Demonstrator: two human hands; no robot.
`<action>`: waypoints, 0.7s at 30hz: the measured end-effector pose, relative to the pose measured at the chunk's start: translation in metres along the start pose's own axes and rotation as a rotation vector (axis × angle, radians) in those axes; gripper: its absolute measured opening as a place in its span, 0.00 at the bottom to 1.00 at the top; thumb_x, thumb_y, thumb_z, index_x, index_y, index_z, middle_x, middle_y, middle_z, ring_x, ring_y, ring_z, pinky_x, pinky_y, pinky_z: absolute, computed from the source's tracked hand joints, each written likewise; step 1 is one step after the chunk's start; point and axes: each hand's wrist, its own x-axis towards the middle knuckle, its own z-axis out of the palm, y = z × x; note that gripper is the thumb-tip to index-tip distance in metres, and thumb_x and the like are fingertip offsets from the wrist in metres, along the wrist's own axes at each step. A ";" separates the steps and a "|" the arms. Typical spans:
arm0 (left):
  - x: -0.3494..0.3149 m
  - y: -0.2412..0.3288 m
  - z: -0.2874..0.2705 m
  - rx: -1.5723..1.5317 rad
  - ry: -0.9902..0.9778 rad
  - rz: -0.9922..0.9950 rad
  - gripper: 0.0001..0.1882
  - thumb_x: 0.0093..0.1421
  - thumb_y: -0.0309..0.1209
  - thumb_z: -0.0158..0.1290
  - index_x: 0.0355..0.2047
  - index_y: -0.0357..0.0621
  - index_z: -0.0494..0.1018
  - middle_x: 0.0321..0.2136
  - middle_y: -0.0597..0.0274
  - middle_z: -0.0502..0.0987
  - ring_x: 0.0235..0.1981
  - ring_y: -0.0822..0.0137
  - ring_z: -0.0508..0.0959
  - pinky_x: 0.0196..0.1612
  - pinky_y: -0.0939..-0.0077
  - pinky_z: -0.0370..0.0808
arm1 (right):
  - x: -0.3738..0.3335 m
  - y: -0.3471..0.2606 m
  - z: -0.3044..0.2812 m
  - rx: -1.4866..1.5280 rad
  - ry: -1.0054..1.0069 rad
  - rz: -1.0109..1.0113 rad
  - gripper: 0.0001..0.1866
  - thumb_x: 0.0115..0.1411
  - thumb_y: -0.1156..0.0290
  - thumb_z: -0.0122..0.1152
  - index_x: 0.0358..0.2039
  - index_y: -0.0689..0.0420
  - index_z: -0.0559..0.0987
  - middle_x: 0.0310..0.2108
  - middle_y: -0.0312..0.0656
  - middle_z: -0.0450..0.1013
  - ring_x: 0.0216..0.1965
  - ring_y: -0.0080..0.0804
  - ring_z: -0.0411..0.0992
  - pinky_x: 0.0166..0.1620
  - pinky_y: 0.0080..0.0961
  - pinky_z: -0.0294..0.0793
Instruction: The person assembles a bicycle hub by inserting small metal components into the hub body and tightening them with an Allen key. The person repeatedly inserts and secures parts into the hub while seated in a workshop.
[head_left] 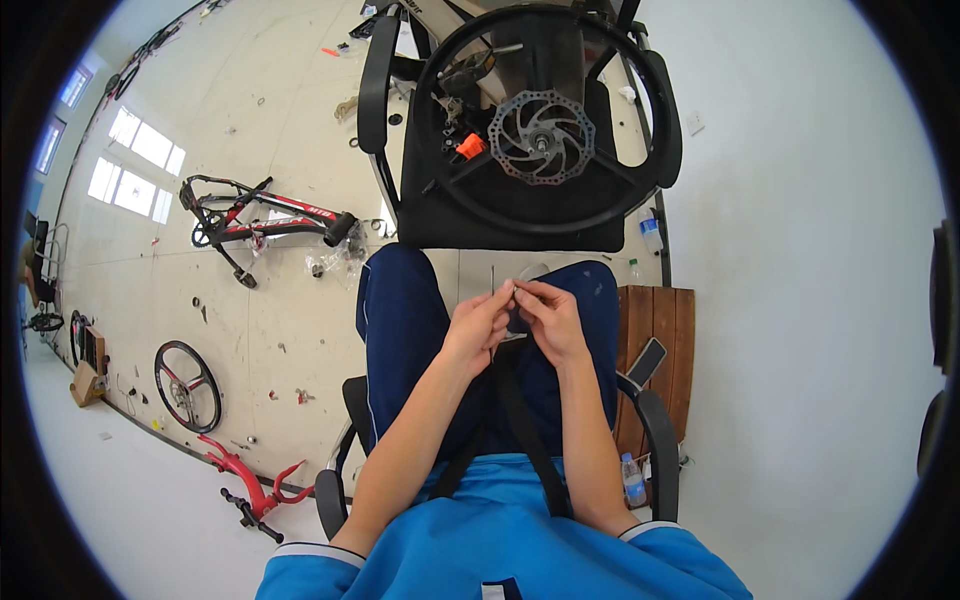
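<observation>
Above my lap, between my knees, my two hands meet at the fingertips. My left hand [478, 328] is closed around a thin dark rod [492, 276] whose tip pokes up past the fingers; most of it is hidden in the grip. Thumb and fingers of my right hand [548, 316] pinch together against the left fingertips, on something too small to make out. Beyond my knees, a black bicycle wheel [470, 212] with a silver brake disc [543, 138] lies on the seat of a black office chair [420, 225].
An orange piece [470, 147] and dark parts show through the wheel. On the floor to the left are a red-and-black bicycle frame [290, 228], another wheel [188, 387] and a red fork-like part [255, 485]. A phone [647, 362] rests near a wooden crate [675, 345] on my right.
</observation>
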 end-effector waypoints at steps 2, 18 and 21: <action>0.001 0.000 0.002 0.038 0.003 0.001 0.16 0.67 0.40 0.51 0.36 0.37 0.74 0.19 0.73 0.64 0.13 0.83 0.55 0.13 0.89 0.48 | 0.000 -0.004 -0.002 -0.032 0.001 -0.029 0.11 0.58 0.78 0.62 0.42 0.67 0.81 0.26 0.33 0.74 0.22 0.14 0.59 0.26 0.14 0.56; -0.010 0.014 0.027 0.674 -0.148 0.247 0.18 0.69 0.33 0.40 0.38 0.32 0.76 0.20 0.73 0.62 0.19 0.82 0.58 0.22 0.86 0.56 | 0.024 -0.054 -0.019 -0.037 -0.155 0.087 0.06 0.59 0.76 0.59 0.35 0.64 0.80 0.25 0.36 0.74 0.22 0.15 0.61 0.25 0.14 0.59; -0.008 0.012 0.025 0.674 -0.155 0.225 0.18 0.69 0.34 0.40 0.38 0.33 0.77 0.20 0.73 0.62 0.19 0.82 0.58 0.22 0.86 0.56 | 0.024 -0.054 -0.022 -0.022 -0.163 0.111 0.06 0.58 0.76 0.59 0.35 0.63 0.80 0.26 0.36 0.74 0.22 0.15 0.62 0.26 0.13 0.60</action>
